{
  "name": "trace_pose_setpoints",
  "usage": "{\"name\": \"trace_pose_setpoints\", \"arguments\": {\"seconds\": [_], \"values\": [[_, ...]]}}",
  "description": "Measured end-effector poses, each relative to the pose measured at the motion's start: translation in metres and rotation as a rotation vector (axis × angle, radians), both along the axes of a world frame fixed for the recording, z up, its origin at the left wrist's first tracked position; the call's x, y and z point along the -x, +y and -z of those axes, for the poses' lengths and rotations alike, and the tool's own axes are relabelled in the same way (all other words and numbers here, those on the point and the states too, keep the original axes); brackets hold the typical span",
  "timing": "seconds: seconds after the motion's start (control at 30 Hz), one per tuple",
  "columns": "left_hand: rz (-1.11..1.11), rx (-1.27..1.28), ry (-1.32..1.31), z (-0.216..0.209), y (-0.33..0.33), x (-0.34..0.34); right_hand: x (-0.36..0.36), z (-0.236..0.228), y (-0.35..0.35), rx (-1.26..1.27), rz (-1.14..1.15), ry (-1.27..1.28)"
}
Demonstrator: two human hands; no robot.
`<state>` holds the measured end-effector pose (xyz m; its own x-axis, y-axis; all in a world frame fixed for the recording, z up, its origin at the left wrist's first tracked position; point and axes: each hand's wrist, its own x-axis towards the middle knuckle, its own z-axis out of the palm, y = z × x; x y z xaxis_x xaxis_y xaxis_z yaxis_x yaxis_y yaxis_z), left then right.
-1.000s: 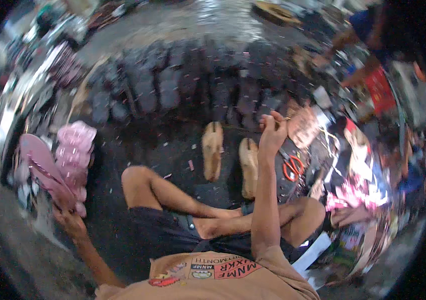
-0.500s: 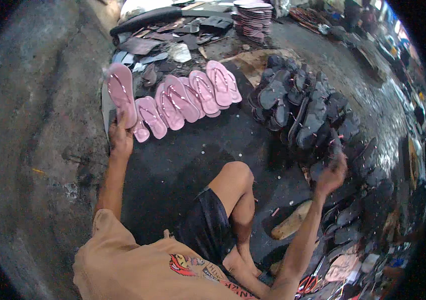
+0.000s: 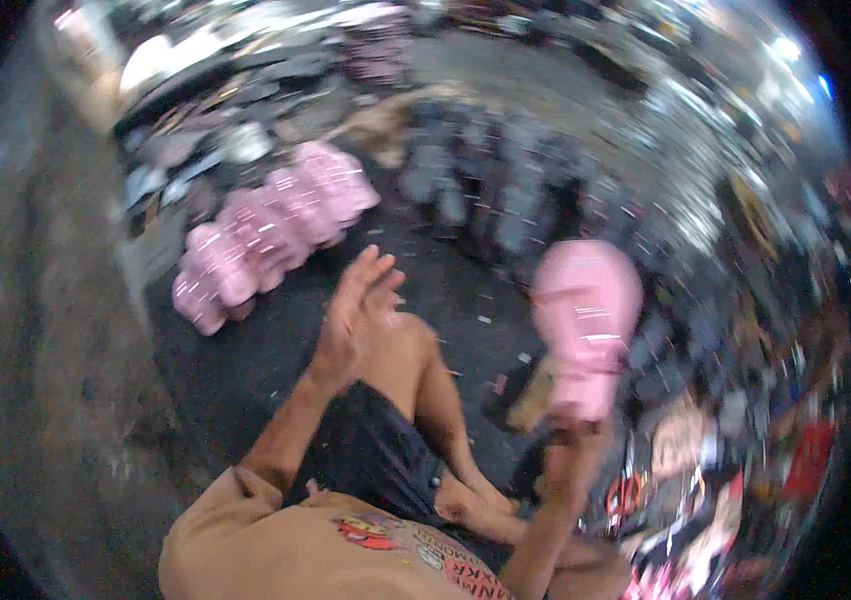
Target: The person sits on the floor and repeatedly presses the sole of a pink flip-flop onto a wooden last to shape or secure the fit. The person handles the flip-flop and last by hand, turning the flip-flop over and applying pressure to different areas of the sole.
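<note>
1. Head view: from where I'm standing, the person's right hand (image 3: 574, 434) is holding a pink sandal (image 3: 588, 335) by its narrower end, and the broad end is pointing away from the person.
2. Carrying it well, I'm judging, is calling for a firm hold at that end, leaving the strap (image 3: 586, 312) free so that nothing is tugging or bending it.
3. Blur is smearing the sandal, so I cannot tell whether a second one is lying against it; if so, keeping both squared together is making sense.
4. That right hand is clasping the sandal, but its fingers are blurring together, and I cannot tell how tightly they're pressing.
5. The left hand (image 3: 354, 315) is holding nothing; its fingers are stretching out loosely, a little bent, in front of the raised knee (image 3: 414, 352). Whether it's touching the knee, I cannot tell.
6. A row of pink sandals (image 3: 276, 225) is lying to the left on the dark mat (image 3: 461, 350); a wooden foot form (image 3: 533, 397) is showing just beside the held sandal, so giving it clearance is seeming wise.
</note>
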<state>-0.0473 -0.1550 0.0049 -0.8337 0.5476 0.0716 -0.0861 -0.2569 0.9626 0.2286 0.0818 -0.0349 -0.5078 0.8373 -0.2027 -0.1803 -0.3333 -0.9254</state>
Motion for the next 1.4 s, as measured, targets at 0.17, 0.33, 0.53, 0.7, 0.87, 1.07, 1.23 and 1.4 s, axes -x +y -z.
{"name": "trace_pose_setpoints", "arguments": {"seconds": [0.17, 0.33, 0.53, 0.7, 0.87, 1.07, 1.23, 1.4], "values": [[0.403, -0.167, 0.142, -0.043, 0.086, -0.101, -0.014, 0.043, -0.075, -0.039, -0.079, -0.010], [0.656, -0.037, 0.724, -0.074, 0.090, -0.125, -0.052, -0.057, -0.038, -0.966, -0.034, -0.376], [0.556, -0.116, 0.982, -0.090, 0.097, -0.153, -0.077, -0.116, -0.048, -1.103, -0.030, -0.269], [0.576, -0.079, 1.089, -0.098, 0.098, -0.154, -0.087, -0.108, -0.049, -1.098, -0.003, -0.222], [0.857, 0.107, 0.696, -0.055, 0.093, -0.155, -0.082, -0.104, -0.058, -0.862, -0.016, -0.360], [0.928, 0.082, 0.740, -0.033, 0.097, -0.150, -0.108, -0.019, -0.057, -0.797, -0.181, 0.007], [0.721, 0.170, -0.109, -0.003, 0.137, -0.098, -0.107, 0.064, 0.000, -0.630, 0.358, -0.958], [0.662, -0.176, -0.726, 0.006, 0.178, -0.084, -0.094, 0.084, -0.002, -0.234, 0.105, -0.856]]}}
